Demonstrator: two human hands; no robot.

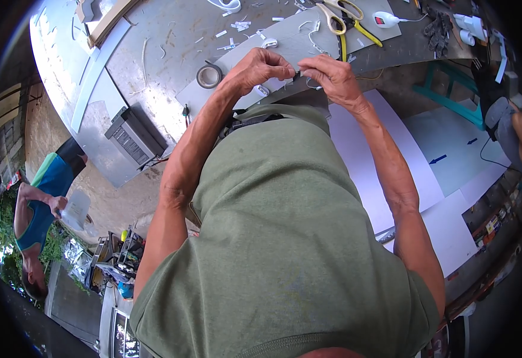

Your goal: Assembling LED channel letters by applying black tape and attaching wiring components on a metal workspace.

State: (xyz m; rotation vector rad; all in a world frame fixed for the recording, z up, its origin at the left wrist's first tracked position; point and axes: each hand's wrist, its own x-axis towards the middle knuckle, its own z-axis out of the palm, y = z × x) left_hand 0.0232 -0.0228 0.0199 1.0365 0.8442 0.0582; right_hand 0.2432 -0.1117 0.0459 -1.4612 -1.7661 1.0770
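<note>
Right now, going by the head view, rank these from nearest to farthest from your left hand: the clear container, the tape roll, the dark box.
1. Tape roll: just left of the left hand.
2. Dark box: farther left, lower in the picture.
3. Clear container: far left, in another person's hand.

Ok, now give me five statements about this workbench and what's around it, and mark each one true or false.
1. The tape roll lies left of the left hand. True.
2. The right hand grips the scissors. False: they lie on the workbench, beyond the hands.
3. The dark glove lies right of the white squeeze bottle. True.
4. The plastic stool is orange. False: it is teal.
5. Both hands' fingertips are close together. True.
</note>
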